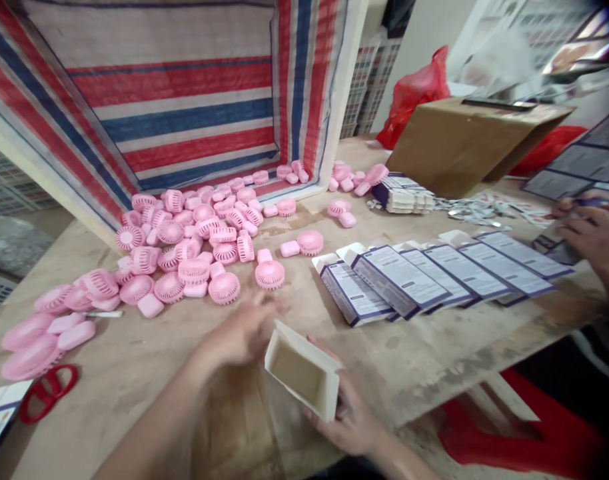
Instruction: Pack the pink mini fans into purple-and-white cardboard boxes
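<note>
My right hand [352, 413] is wrapped round a small white cardboard box [304, 373]. The box's open end faces me, and its bare inside shows. Just left of it, my left hand [247, 327] is over the table, smeared by motion, so I cannot tell how its fingers are set. Beyond that hand lies a single pink handheld fan [270, 273], at the near edge of a large heap of pink fans [204, 220]. To the right, a fanned-out row of flat purple-and-white boxes [404, 280] rests on the table.
A big frame lined with striped cloth [184, 113] stands behind the heap. Red-handled scissors [47, 393] lie at left. Beyond the boxes are a stack of folded cartons [404, 193], a brown carton [449, 143] and a red bag [414, 93]. Another person's hand [594, 233] works at far right.
</note>
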`<state>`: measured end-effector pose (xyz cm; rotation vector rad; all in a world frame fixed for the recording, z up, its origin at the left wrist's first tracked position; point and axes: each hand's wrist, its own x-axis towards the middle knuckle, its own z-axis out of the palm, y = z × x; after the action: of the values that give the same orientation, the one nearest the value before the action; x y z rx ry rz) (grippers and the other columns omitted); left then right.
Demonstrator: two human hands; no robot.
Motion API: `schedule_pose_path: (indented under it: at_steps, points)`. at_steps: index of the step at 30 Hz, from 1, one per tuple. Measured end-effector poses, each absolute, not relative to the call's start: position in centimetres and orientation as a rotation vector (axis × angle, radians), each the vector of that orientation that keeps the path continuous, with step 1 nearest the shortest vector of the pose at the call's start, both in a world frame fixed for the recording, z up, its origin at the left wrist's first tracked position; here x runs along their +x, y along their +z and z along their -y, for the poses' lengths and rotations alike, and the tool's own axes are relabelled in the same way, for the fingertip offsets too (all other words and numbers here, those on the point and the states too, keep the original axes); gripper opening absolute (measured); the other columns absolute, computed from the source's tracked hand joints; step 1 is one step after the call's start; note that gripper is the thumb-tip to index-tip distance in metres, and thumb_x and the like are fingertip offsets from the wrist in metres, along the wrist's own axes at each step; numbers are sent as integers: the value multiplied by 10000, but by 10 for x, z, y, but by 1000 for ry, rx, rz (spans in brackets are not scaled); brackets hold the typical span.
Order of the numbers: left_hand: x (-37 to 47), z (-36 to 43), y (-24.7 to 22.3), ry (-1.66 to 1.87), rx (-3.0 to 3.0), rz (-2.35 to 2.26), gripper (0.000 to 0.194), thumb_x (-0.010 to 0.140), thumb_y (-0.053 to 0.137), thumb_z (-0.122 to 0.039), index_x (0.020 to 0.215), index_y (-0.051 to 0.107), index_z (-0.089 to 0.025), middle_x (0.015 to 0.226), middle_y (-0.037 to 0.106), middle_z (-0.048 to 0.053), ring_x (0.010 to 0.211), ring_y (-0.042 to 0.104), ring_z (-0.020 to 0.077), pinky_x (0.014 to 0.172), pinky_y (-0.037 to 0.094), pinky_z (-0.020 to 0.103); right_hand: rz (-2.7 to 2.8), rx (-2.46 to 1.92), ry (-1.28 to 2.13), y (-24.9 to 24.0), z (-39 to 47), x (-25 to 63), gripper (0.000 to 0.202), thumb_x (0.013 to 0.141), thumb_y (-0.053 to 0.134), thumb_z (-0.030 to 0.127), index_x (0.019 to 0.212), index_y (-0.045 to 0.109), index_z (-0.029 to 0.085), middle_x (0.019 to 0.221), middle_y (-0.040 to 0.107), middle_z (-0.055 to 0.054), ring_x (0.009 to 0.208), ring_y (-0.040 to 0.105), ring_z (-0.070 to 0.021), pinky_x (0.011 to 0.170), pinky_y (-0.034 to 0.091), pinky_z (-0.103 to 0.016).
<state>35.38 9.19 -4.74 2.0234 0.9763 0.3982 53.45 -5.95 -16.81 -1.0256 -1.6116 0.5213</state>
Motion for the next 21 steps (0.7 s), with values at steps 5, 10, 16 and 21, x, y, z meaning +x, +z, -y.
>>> schedule_pose_path:
  at_steps: [5, 10, 16, 21]
  points:
    - [398, -154, -81, 677, 1889, -1430, 585, 729, 739, -340, 1266, 608, -146, 1366, 532, 234, 1339, 418, 489, 1104, 252, 652, 1528, -1096, 632, -175, 53, 531, 612, 786, 678, 313, 1372, 515, 245, 1127, 701, -117, 1104, 678, -320, 936, 576, -443]
    - [403, -159, -96, 914, 1655, -1470, 537, 845, 602, -380, 1298, 487, -115, 985, 669, 138, 878, 675, 257, 786, 524, 385, 1513, -1152, 602, -191, 55, 534, 585, 770, 727, 369, 1319, 559, 253, 961, 715, -78, 897, 718, -287, 795, 618, -406]
    - [395, -149, -79, 826, 1815, -1167, 646, 718, 688, -282, 1341, 527, -225, 1295, 584, 103, 1169, 566, 256, 985, 459, 386, 1574, -1083, 657, -176, 45, 533, 591, 772, 709, 355, 1331, 556, 240, 1049, 720, -96, 829, 717, -246, 781, 617, -378]
    - [420, -142, -90, 543, 1974, -905, 439, 474, 768, -103, 894, 721, -220, 995, 687, 36, 1056, 594, 296, 1004, 441, 415, 1559, -1066, 694, -161, 41, 530, 582, 787, 705, 382, 1329, 561, 225, 1129, 716, -111, 944, 716, -272, 854, 599, -390]
